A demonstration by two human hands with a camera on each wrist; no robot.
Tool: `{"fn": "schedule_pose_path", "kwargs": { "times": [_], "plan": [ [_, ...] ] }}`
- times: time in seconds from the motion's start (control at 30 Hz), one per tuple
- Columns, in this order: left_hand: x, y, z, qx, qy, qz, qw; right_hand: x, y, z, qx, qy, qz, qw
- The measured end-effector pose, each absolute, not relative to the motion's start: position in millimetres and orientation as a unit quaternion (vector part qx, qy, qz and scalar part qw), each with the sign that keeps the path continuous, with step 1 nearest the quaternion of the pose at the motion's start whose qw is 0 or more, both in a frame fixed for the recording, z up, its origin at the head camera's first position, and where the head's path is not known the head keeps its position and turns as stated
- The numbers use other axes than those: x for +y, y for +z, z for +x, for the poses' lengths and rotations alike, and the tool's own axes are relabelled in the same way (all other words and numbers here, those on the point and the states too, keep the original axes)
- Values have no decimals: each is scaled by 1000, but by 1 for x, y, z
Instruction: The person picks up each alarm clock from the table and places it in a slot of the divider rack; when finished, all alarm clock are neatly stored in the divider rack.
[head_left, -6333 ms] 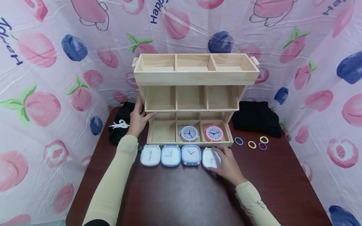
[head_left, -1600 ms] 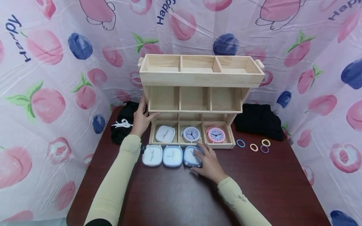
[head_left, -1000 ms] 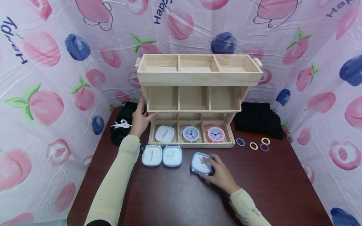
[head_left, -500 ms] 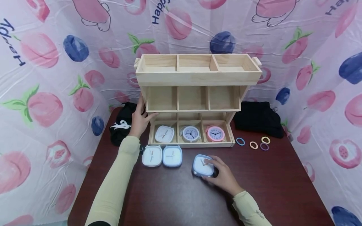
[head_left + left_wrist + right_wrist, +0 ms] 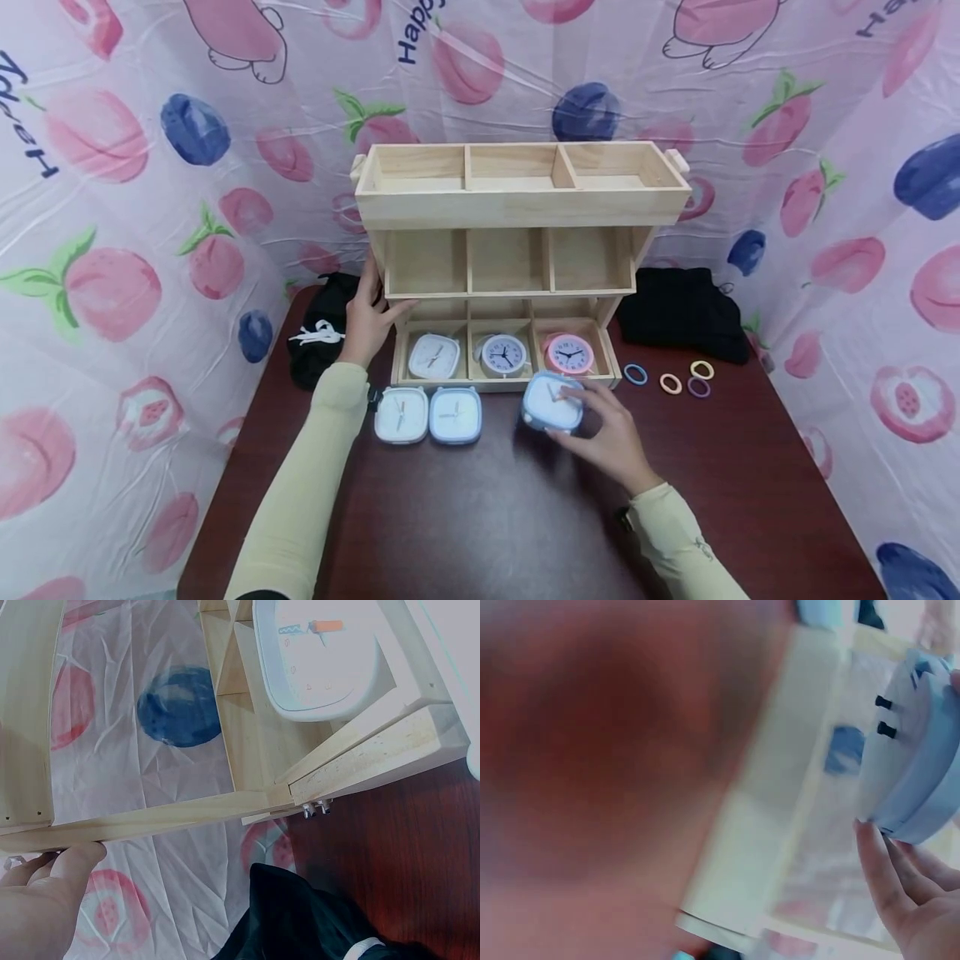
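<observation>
A light-blue square alarm clock [image 5: 552,402] is pinched between the thumb and fingers of my right hand [image 5: 611,437], lifted above the table just before the bottom tray. In the right wrist view the clock [image 5: 911,750] shows its side and two black knobs. My left hand [image 5: 365,323] grips the left side of a three-tier wooden storage box [image 5: 522,209]; the left wrist view has its fingers [image 5: 71,870] at a wooden strut [image 5: 165,817]. The bottom tray holds a white square clock [image 5: 434,357], a round pale clock [image 5: 503,356] and a round pink clock [image 5: 570,355], one per compartment.
On the table [image 5: 465,517], a white clock [image 5: 401,415] and a pale-blue clock [image 5: 456,415] stand side by side before the tray. Black cloth bundles lie left [image 5: 318,333] and right [image 5: 682,315] of the box. Several coloured rings, one of them blue [image 5: 635,374], lie at right.
A white clock went into the left bottom compartment. My right hand then took the blue clock from the row, drew it back and right, and has now raised it toward the tray. The left hand stays put.
</observation>
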State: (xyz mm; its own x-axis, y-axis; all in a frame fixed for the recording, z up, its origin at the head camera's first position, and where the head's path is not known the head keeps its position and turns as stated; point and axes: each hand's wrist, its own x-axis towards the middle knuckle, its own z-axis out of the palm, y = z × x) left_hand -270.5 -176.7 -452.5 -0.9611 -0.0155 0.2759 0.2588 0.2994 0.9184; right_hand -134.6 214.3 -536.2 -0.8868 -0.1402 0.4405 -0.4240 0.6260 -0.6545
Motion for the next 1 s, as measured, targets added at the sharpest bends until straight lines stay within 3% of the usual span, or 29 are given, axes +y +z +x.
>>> {"fn": "schedule_pose_path", "kwargs": {
  "times": [0.3, 0.53, 0.7, 1.0],
  "plan": [
    [-180, -453, -270, -794, -591, -81, 117, 218, -481, -181, -804, 467, 147, 337],
    [-180, -453, -269, -791, -595, -81, 113, 213, -452, -226, -768, 472, 92, 423],
    [-179, -452, -269, -789, -599, -78, 111, 208, -438, -253, -779, 441, 45, 443],
    [-178, -453, -271, -788, -597, -88, 118, 201, -436, -287, -819, 381, 5, 430]
  ]
}}
